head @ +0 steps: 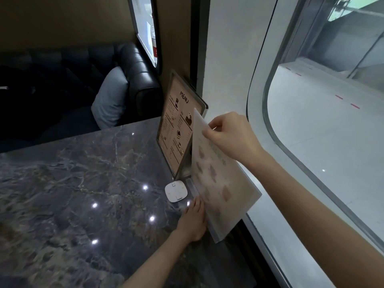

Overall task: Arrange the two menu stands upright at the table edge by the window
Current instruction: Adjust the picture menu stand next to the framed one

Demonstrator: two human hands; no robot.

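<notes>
the dark marble table (pixel 79 183) filled the lower left of the frame. at its right edge the brown menu stand (pixel 176 125) stood upright, the pale menu stand (pixel 220 183) just below it, and a small white square device (pixel 176 191) lay beside them.

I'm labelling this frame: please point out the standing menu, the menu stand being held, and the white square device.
standing menu (pixel 176 129), head view, middle of printed face.
held menu stand (pixel 220 179), head view, centre of its pale panel.
white square device (pixel 176 191), head view, centre of top.
</notes>
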